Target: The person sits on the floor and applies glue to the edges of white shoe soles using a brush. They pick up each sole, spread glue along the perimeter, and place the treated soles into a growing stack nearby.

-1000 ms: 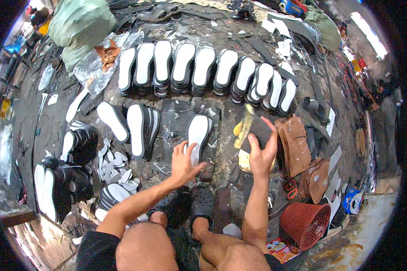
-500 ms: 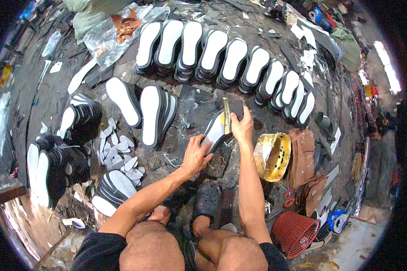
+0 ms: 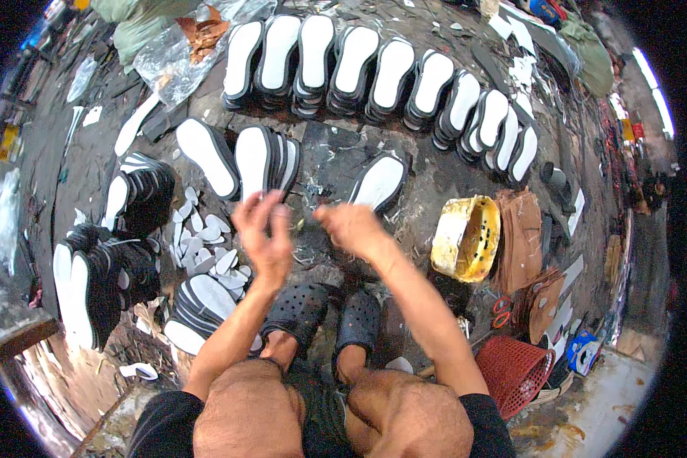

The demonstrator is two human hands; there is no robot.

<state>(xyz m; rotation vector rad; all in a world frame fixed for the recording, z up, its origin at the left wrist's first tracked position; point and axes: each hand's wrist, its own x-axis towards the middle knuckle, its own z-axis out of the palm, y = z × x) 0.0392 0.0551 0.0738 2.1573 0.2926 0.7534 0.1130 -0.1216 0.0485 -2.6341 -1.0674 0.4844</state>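
My left hand [image 3: 266,238] is raised with its fingers apart, blurred, near the lower end of a leaning stack of insoles [image 3: 253,164] with white tops and dark edges. Nothing shows in it. To its right, my right hand [image 3: 353,230] has curled, closed fingers. A small yellowish spot shows beside its fingertips, but what it grips, if anything, is hidden and smeared by motion. Just beyond this hand lies a single white-topped insole [image 3: 380,183], apart from the stacks. A dark flat sheet [image 3: 330,156] spreads on the ground between that insole and the stack.
Stacks of insoles [image 3: 357,57] curve across the far side. More stacks [image 3: 80,290] stand at left, beside loose pale oval pieces [image 3: 206,243]. At right are a yellow-stained tub [image 3: 466,240], brown sheets [image 3: 519,229], red-handled scissors [image 3: 501,311] and a red basket [image 3: 515,374].
Both hands have left the insole; the left hand rose and moved left, the right came nearer and left. The long yellowish strip the right hand held against the insole no longer shows clearly.
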